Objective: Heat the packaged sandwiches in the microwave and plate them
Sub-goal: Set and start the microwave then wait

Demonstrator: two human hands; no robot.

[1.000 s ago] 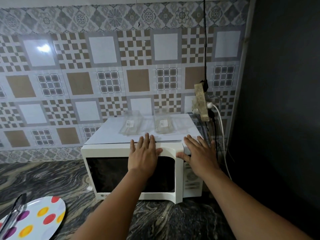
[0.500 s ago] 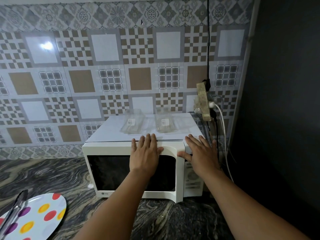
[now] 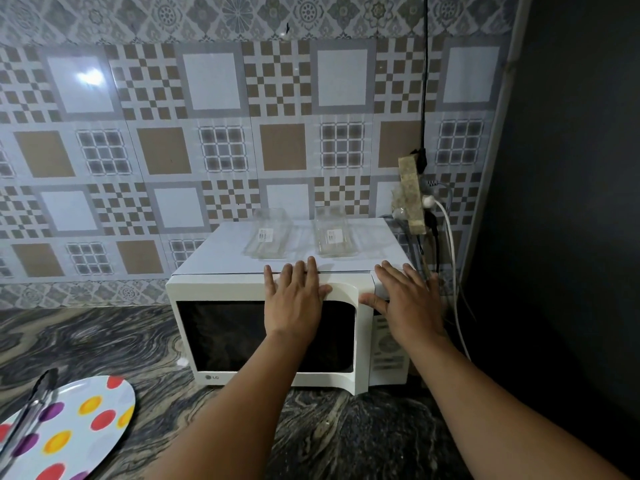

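Neither hand had moved since earlier: left hand (image 3: 294, 299) and right hand (image 3: 407, 303) lay flat, fingers straight, against the microwave (image 3: 221, 289) door and panel.

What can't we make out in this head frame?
- White microwave interior: dark door glass shows nothing in the head view.
- Control panel: partly covered by the right hand, labels too small.
- Two clear plastic packages: contents unreadable through glare.
- Polka-dot plate and metal tongs: cut by the left edge.
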